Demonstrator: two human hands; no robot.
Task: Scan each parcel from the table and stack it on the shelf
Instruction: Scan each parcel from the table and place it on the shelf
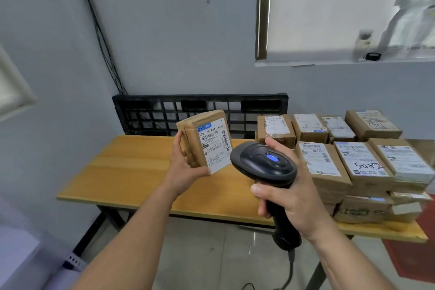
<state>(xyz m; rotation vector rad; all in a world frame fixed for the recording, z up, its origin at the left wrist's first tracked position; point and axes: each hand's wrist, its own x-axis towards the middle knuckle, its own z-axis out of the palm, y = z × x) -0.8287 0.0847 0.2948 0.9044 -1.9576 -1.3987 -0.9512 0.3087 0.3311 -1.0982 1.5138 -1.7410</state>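
Observation:
My left hand grips a small brown cardboard parcel above the wooden table, its white shipping label turned toward me. Right beside it, my right hand grips the handle of a black barcode scanner, whose blue light glows on top. The scanner head sits just right of the parcel's label. Several more labelled brown parcels are stacked on the right part of the table.
A black plastic pallet leans upright against the wall behind the table. The scanner's cable hangs toward the tiled floor. A window sill with a small bottle is at upper right. A pale metal rack corner shows at lower left.

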